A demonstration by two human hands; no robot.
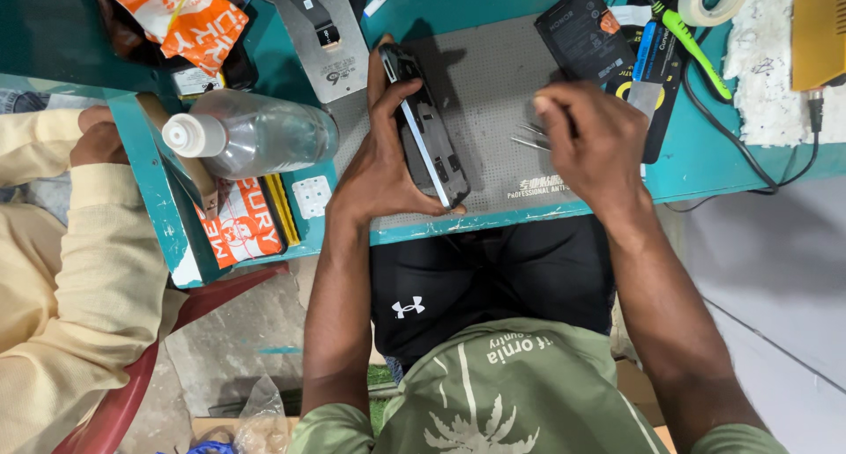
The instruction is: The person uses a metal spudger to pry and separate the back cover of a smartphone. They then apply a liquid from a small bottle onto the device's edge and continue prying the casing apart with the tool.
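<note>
1. Two hands worked above the grey mat (493, 93) on the tabletop (705, 167).
2. Left hand (381, 159) was curled around an opened phone (425, 128), gripping it on edge, thumb along its lower side.
3. Right hand (589, 137), at three o'clock from the phone, was closed, pinching metal tweezers (529, 137) whose tips pointed toward nine o'clock.

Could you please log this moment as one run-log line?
left hand: grips opened phone on edge | right hand: fingers at tweezers on grey mat | bottle lying left
</note>
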